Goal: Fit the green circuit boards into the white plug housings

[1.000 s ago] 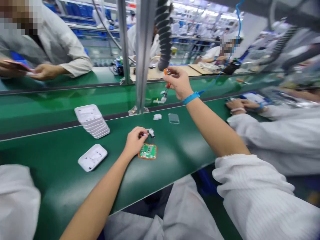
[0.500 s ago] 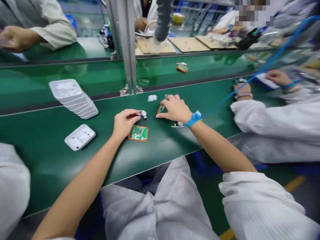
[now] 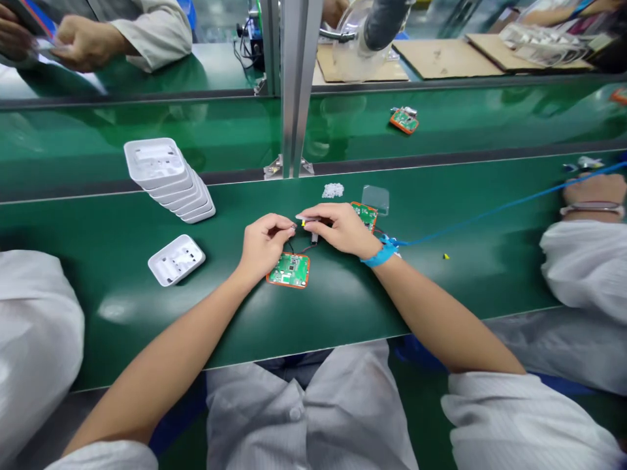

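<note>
A green circuit board (image 3: 289, 271) with an orange rim lies flat on the bench, thin wires running up from its far edge. Just beyond it, my left hand (image 3: 265, 243) is closed in a pinch on a small wired part, mostly covered by the fingertips. Facing it, my right hand (image 3: 345, 228) pinches a thin white strip with a yellow bit (image 3: 304, 222) on it. Below those right fingers hangs a small white part (image 3: 314, 238) on a wire. Behind the right hand, a second orange-rimmed circuit board (image 3: 366, 213) is partly hidden.
White plastic housings (image 3: 166, 183) stand in a leaning stack at left, a single housing (image 3: 176, 260) in front. Beyond the hands lie small white pieces (image 3: 333, 190) and a clear cover (image 3: 376, 200). A metal post (image 3: 296, 91) rises behind. A blue cord (image 3: 465, 212) trails right towards a co-worker's hand (image 3: 594, 190).
My right hand has left the second circuit board and come across to my left hand, now pinching the white strip. My left hand stays by the first board. The view has shifted.
</note>
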`<action>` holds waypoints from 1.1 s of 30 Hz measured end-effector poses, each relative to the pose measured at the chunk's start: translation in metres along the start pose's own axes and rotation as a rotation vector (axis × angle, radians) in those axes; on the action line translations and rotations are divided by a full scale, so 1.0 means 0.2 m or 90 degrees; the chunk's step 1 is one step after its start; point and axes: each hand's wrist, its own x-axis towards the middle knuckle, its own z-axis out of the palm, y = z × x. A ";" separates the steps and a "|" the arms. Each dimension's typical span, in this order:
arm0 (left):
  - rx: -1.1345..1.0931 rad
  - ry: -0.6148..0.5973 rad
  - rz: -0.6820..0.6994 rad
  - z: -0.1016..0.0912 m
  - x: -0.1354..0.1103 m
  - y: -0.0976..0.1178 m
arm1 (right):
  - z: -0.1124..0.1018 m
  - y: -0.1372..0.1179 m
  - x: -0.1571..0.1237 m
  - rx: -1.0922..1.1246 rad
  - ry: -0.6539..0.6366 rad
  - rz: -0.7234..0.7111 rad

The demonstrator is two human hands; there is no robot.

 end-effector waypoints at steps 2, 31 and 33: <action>-0.010 -0.006 0.000 0.00 0.00 0.00 | 0.00 -0.01 -0.01 0.012 -0.007 -0.012; -0.080 -0.056 -0.062 0.00 0.02 0.02 | 0.08 -0.02 -0.02 0.031 0.073 -0.081; -0.075 -0.052 -0.066 0.00 0.02 0.02 | 0.09 -0.01 -0.02 0.032 0.079 -0.086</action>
